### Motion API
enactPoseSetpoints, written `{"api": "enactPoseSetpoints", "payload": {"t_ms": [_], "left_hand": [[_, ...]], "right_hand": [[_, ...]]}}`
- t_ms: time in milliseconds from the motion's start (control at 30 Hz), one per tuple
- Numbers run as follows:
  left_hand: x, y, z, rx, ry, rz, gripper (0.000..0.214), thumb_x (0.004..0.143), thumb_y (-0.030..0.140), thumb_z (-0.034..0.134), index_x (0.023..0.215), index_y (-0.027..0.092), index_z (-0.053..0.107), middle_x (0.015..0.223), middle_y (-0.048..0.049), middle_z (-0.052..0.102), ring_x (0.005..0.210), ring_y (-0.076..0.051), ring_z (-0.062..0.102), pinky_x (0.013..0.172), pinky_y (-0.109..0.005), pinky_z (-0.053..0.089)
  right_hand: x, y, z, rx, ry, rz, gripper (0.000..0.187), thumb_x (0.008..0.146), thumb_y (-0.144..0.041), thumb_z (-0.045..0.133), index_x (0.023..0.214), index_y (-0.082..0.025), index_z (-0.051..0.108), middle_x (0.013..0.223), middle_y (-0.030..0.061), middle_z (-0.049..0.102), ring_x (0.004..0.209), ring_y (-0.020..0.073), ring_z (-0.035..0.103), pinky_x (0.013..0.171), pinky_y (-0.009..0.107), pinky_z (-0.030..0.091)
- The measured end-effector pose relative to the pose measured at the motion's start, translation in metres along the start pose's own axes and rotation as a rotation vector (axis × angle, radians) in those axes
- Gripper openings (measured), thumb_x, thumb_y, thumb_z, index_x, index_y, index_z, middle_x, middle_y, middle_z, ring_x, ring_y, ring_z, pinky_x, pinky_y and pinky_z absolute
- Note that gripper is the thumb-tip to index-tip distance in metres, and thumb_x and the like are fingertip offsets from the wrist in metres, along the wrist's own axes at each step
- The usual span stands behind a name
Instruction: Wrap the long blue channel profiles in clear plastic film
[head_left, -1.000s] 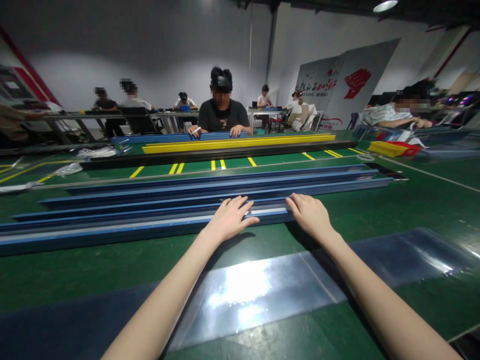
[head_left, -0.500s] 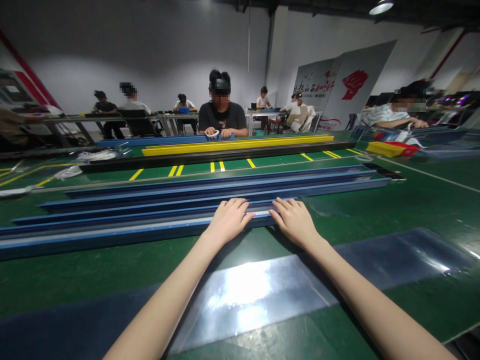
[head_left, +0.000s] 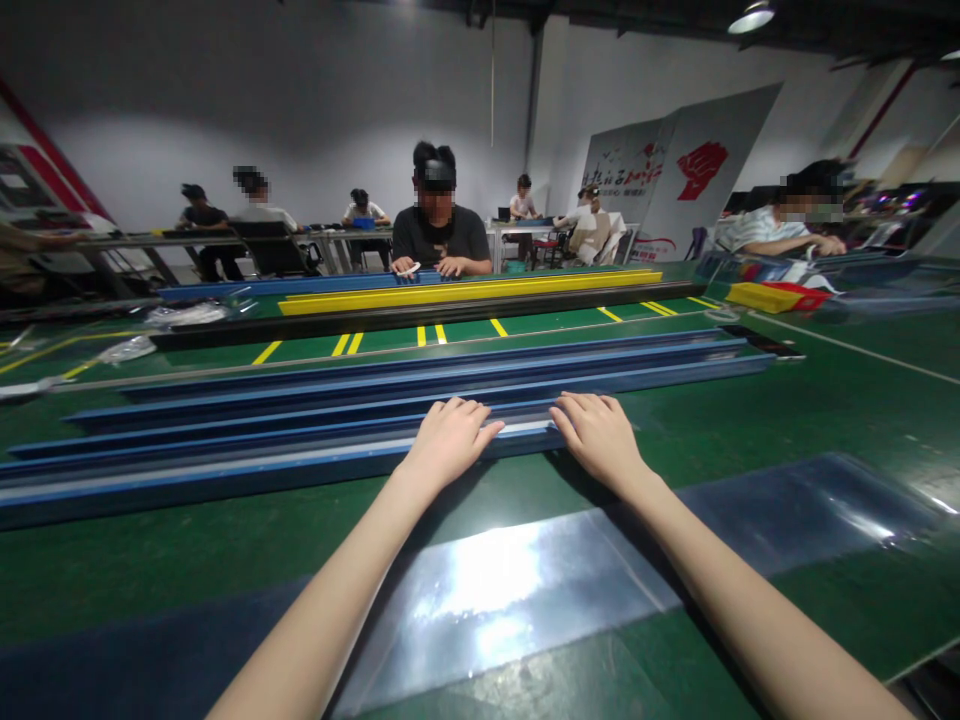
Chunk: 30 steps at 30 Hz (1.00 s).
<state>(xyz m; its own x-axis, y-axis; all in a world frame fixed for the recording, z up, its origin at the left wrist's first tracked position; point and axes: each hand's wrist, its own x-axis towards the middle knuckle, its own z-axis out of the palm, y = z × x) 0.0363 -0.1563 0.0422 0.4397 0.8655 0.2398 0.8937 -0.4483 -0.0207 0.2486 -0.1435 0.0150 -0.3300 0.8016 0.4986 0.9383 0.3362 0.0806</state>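
Observation:
The nearest of several long blue channel strips (head_left: 300, 462) lies across the bench, with a pale band along its length. Toward its right part, my left hand (head_left: 454, 440) grips it, fingers over the far side and thumb on the near side. A short way to the right, my right hand (head_left: 596, 435) holds the same strip in a similar way. A stretch of pale band shows between the two thumbs. My fingertips are partly hidden behind the strip, and the right hand covers its right end. More blue strips (head_left: 420, 375) lie parallel just beyond.
A clear plastic sheet (head_left: 480, 590) lies beneath my forearms on the green bench (head_left: 862, 410). Farther off are a yellow strip (head_left: 480, 290), a black strip (head_left: 420, 317), a phone-like dark slab (head_left: 772, 345) and a yellow tray (head_left: 761, 296). A co-worker (head_left: 442, 230) sits opposite.
My right hand has slid slightly right along the strip, so the gap between my hands is wider. The view has shifted a little. The co-worker opposite has lowered the white ring-like thing.

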Motion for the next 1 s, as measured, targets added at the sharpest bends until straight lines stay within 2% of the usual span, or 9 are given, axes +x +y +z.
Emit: {"api": "enactPoseSetpoints", "payload": {"t_ms": [167,367,533,667,800,1000], "left_hand": [[-0.001,-0.004,-0.007,0.11,0.033,-0.126,0.041,0.09,0.04,0.027,0.087,0.017,0.062,0.091,-0.0076,0.065,0.09,-0.023,0.055,0.075,-0.034,0.04],[-0.002,-0.005,-0.01,0.159,0.022,-0.216,0.037,0.089,0.033,0.029,0.087,0.016,0.062,0.088,-0.009,0.065,0.086,-0.025,0.057,0.071,-0.035,0.042],[-0.002,0.001,-0.007,0.138,0.026,-0.137,0.035,0.089,0.031,0.029,0.092,0.015,0.06,0.097,-0.0092,0.062,0.091,-0.024,0.054,0.073,-0.035,0.042],[-0.001,0.008,0.001,0.066,0.039,-0.033,0.034,0.089,0.031,0.029,0.105,0.017,0.056,0.112,-0.0066,0.058,0.1,-0.022,0.051,0.078,-0.034,0.042],[-0.002,0.011,0.01,0.007,0.041,0.05,0.037,0.09,0.033,0.029,0.116,0.019,0.05,0.125,-0.0034,0.051,0.112,-0.021,0.043,0.086,-0.035,0.039],[-0.002,0.01,0.01,-0.008,0.017,0.03,0.036,0.09,0.035,0.029,0.115,0.021,0.051,0.126,-0.002,0.051,0.112,-0.021,0.044,0.087,-0.035,0.037]], "right_hand": [[0.001,0.007,-0.001,-0.049,0.016,0.11,0.037,0.091,-0.034,0.026,0.089,-0.017,0.059,0.097,0.0072,0.064,0.09,0.0178,0.055,0.081,0.031,0.027],[0.001,0.005,-0.002,-0.087,-0.018,0.12,0.038,0.091,-0.035,0.026,0.078,-0.017,0.057,0.082,0.0067,0.065,0.083,0.018,0.055,0.078,0.03,0.028],[-0.001,-0.001,0.002,-0.038,-0.017,0.007,0.037,0.091,-0.035,0.027,0.091,-0.015,0.059,0.096,0.0083,0.064,0.091,0.0195,0.053,0.081,0.032,0.028],[-0.002,-0.008,0.006,0.024,-0.016,-0.134,0.037,0.09,-0.034,0.03,0.103,-0.014,0.058,0.112,0.0084,0.059,0.1,0.0199,0.049,0.084,0.032,0.029],[-0.003,-0.013,0.008,0.07,-0.009,-0.247,0.037,0.09,-0.034,0.032,0.109,-0.014,0.056,0.117,0.0089,0.056,0.104,0.02,0.047,0.085,0.032,0.031],[-0.003,-0.01,0.007,0.074,0.026,-0.235,0.036,0.09,-0.034,0.032,0.105,-0.015,0.058,0.115,0.0068,0.058,0.101,0.0197,0.049,0.085,0.033,0.03]]}}
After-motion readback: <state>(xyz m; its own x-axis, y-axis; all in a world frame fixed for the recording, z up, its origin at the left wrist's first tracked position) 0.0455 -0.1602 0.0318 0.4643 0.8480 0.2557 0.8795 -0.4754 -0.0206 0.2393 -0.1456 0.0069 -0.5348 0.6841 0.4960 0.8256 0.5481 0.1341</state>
